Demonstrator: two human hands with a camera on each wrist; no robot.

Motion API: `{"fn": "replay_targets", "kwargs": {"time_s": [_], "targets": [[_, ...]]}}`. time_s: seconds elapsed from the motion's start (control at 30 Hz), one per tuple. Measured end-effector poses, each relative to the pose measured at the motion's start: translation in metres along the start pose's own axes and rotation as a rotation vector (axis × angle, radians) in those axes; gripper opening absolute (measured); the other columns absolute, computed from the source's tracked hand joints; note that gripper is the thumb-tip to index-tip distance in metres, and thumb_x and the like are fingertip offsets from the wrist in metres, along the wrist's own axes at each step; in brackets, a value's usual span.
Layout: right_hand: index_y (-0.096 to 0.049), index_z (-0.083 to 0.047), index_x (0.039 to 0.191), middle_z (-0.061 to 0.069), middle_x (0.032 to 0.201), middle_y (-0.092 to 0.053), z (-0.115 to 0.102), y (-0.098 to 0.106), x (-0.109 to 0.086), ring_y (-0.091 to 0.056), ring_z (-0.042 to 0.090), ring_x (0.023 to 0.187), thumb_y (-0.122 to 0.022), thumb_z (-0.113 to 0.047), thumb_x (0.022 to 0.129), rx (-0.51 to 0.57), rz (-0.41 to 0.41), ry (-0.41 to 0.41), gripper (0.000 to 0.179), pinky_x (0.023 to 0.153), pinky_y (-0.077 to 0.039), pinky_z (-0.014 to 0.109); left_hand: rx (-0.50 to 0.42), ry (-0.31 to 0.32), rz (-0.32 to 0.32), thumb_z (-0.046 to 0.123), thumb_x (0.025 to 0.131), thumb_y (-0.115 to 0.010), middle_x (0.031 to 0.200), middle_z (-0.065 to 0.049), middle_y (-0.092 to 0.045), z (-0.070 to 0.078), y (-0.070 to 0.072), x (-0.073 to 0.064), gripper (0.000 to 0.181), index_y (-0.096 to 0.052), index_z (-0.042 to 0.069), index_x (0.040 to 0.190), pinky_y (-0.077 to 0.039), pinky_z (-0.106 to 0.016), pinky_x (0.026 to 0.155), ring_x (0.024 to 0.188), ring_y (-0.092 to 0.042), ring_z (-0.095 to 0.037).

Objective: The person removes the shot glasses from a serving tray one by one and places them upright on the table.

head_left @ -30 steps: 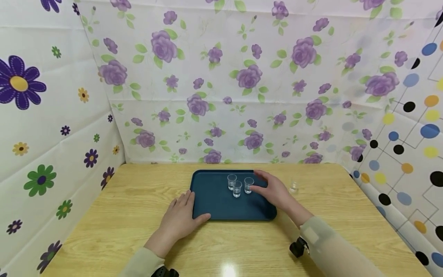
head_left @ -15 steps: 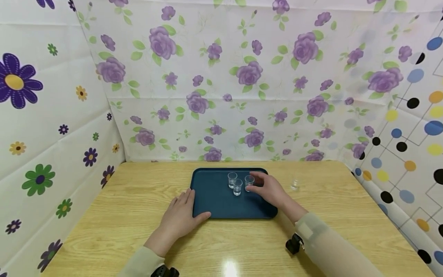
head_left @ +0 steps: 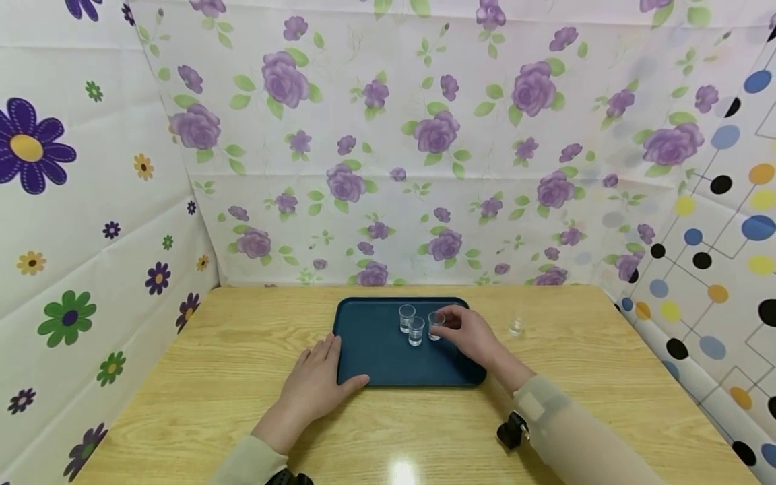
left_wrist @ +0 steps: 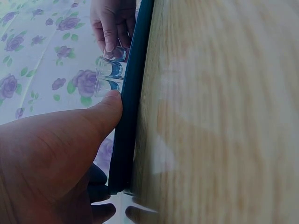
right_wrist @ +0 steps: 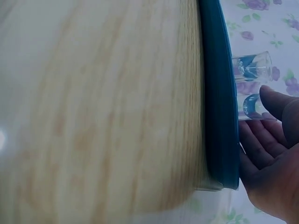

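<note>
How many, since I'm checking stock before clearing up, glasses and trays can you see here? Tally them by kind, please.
Clear glasses: 4
Blue tray: 1
Total: 5

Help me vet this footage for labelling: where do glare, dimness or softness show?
Head view: brightly lit, with a white glare spot on the table at the bottom edge; the lone glass right of the tray looks faint. Left wrist view: dimmer, wood grain soft. Right wrist view: also dim, grain soft, bright spot at the left edge.
</note>
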State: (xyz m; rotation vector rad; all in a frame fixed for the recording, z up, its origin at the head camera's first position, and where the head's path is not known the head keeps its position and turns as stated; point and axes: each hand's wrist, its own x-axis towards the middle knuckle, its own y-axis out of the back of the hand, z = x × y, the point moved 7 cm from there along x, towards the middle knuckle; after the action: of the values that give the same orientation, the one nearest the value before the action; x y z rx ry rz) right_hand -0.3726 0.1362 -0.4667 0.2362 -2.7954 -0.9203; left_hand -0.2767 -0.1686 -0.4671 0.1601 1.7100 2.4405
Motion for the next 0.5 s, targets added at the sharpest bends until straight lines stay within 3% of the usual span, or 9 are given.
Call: {"fn": "replay_targets", "kwargs": {"time_s": [0.5], "targets": [[-0.076,-0.013,0.124,-0.002,0.113,-0.076,-0.01,0.009,-0.012,-0.074,0.018,0.107,-0.083,-0.029,0.103,-0.004,0.036,0.023,0.027,0.094,-0.065,0.042,0.001,-0.009,0.02,0.068,0.102,-0.069,0.175,-0.027,-0.034,0.001,0.002,-0.002,0.106,-0.035,-0.006,0.17,-0.022,-0.064,0.133,0.162,-0.032,-0.046]]}}
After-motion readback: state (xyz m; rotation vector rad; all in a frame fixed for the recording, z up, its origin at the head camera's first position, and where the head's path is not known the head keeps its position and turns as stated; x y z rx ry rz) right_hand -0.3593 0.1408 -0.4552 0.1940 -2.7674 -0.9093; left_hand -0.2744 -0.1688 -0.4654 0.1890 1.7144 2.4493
